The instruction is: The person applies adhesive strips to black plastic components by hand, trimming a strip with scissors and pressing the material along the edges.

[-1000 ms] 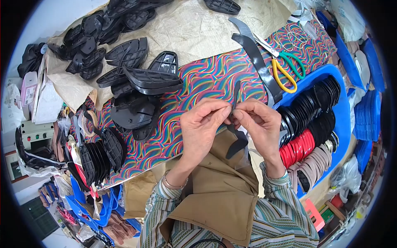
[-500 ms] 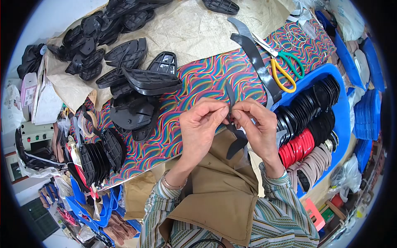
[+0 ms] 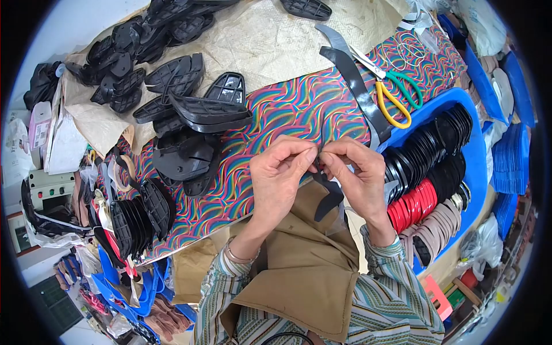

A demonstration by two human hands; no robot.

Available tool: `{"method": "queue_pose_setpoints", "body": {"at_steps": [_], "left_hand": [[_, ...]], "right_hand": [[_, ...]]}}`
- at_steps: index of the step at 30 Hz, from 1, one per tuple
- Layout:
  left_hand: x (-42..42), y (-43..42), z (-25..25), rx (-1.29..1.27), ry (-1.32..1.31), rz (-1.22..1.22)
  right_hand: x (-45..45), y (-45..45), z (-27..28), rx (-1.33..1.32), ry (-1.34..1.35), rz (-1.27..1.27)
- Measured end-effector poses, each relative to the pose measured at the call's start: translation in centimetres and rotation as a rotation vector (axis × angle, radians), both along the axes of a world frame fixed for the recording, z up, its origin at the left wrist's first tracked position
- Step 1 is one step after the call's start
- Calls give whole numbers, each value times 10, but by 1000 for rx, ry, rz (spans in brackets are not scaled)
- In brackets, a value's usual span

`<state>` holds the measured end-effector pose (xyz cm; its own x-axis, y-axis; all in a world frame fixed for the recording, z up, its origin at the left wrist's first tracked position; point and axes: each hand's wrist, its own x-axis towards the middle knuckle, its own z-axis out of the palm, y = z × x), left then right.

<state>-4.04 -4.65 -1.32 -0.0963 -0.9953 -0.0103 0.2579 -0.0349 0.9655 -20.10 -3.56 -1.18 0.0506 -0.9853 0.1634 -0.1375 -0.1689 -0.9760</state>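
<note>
A black strap (image 3: 329, 202) is pinched between both hands above the brown apron, its lower part hanging down and a thin upper end pointing away from me. My left hand (image 3: 283, 175) grips it with thumb and forefinger. My right hand (image 3: 357, 177) closes on the same strap right beside, the fingertips almost touching. The fingers hide the part of the strap between them. Beyond the right hand lie a long black strip (image 3: 363, 95) and scissors (image 3: 395, 99) with one yellow and one green handle.
Right of my hands, a blue bin (image 3: 472, 118) holds rows of black, red and beige straps. Black shoe soles (image 3: 210, 109) are heaped on the left of the multicoloured patterned table (image 3: 287, 118). A cream woven sheet (image 3: 276, 49) covers the far side.
The upper end of the strap has turned and now looks narrower. Both hands keep nearly the same place and grip; the things around have not moved.
</note>
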Motion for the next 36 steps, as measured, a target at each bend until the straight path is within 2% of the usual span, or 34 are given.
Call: {"method": "queue_pose_setpoints", "body": {"at_steps": [7,13,16,19,22,25,31,33,36], "left_hand": [[0,0,1,4,-19,-11],[7,-1,4,-78,-147,-86],[8,-1,6,-94,-205,-107],[8,-1,7,-97,-255,-114],[7,0,-1,-230,-360,-80],[5,2,-7,-203,-301,-55],[-1,4,-8,-161,-219,-7],[-2,4,-5,-89,-106,-14],[-1,5,-4,-41,-33,-27]], "right_hand": [[2,-2,-1,-189,185,-19],[-2,-4,-1,-177,222,19],[-4,-6,5,-302,349,53],[-3,-5,-1,-310,334,35],[0,-2,1,-279,318,20],[1,0,3,-215,302,8],[1,1,-7,-45,119,13],[0,3,-7,4,70,9],[0,4,-6,227,-250,39]]}}
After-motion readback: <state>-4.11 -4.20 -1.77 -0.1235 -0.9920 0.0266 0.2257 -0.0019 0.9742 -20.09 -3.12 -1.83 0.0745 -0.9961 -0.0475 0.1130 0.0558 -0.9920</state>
